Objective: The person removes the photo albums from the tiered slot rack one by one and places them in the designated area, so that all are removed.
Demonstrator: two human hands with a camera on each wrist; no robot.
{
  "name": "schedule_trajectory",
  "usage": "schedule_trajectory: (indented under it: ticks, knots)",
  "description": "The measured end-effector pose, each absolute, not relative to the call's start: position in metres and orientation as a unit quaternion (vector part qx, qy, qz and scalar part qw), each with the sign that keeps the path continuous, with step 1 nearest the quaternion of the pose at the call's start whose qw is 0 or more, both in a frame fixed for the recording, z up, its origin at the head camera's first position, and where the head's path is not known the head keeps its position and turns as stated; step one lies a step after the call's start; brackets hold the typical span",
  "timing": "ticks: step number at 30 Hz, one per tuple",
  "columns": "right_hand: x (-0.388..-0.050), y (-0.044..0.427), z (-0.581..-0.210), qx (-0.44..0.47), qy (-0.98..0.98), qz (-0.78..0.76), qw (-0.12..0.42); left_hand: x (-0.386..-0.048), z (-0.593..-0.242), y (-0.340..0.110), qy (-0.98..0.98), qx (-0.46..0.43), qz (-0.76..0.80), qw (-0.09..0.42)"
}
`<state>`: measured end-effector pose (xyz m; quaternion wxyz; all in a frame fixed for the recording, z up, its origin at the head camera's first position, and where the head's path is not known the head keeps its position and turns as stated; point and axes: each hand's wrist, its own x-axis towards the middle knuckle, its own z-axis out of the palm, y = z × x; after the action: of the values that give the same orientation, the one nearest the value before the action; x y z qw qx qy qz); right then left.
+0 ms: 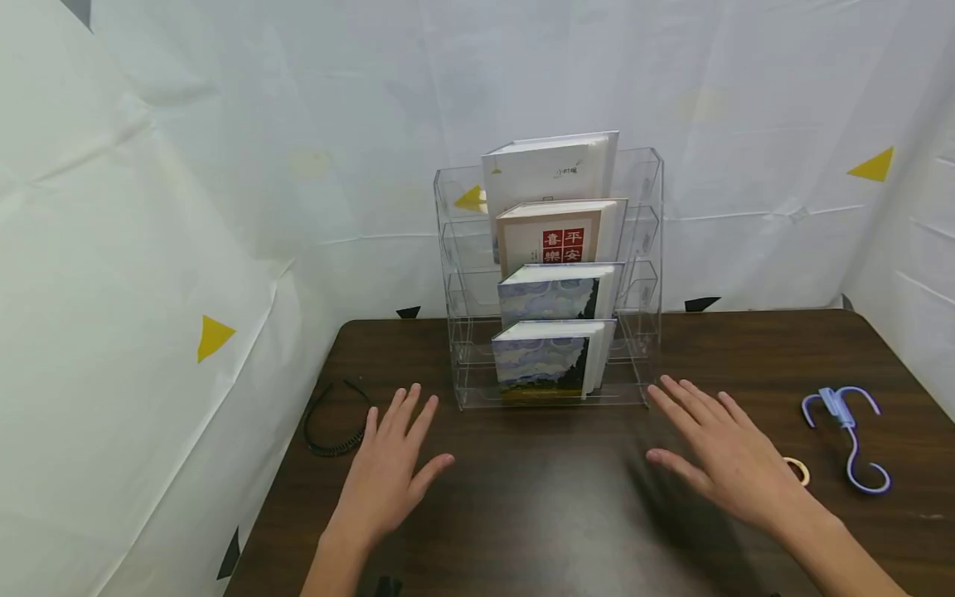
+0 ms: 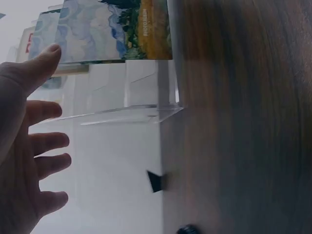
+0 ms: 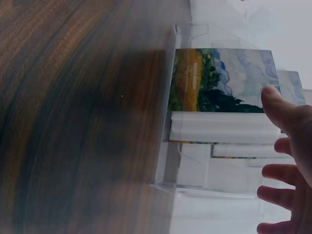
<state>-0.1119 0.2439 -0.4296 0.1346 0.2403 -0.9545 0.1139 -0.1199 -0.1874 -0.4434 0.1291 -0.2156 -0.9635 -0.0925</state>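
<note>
A clear acrylic tiered rack (image 1: 552, 396) stands at the back of the dark wooden table. On its lowest tier is a photo album (image 1: 540, 365) with a painted landscape cover, and a similar album (image 1: 552, 298) sits one tier up. Above them are a beige book (image 1: 548, 236) with red characters and a white book (image 1: 545, 176) at the top. My left hand (image 1: 388, 473) is held with spread fingers in front of the rack's left side, touching nothing. To the right, my right hand (image 1: 727, 456) is likewise spread and holds nothing.
A black coiled ring-shaped band (image 1: 336, 448) lies at the left. On the right are a blue folding hook hanger (image 1: 846, 431) and a pale ring (image 1: 800, 469), partly hidden by my right hand. White sheeting (image 1: 358, 149) surrounds the table.
</note>
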Motion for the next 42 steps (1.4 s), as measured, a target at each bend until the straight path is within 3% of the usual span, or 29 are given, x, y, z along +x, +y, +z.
schedule_trajectory:
  ticks: [11,18,29,42]
  knots:
    - [-0.142,0.218,-0.445,0.171,-0.911,0.303,0.22,-0.169,-0.466,-0.18,-0.922,-0.142,-0.325,0.152]
    - [-0.173,0.192,-0.459,0.113,-0.864,0.427,0.24,-0.213,-0.47,-0.167,-0.879,-0.117,-0.434,0.158]
    - [-0.201,0.164,-0.476,0.043,-0.862,0.427,0.271,-0.265,-0.45,-0.144,-0.834,-0.075,-0.524,0.156]
    - [-0.214,0.158,-0.478,0.013,-0.864,0.422,0.276,-0.279,-0.454,-0.135,-0.828,0.01,-0.532,0.178]
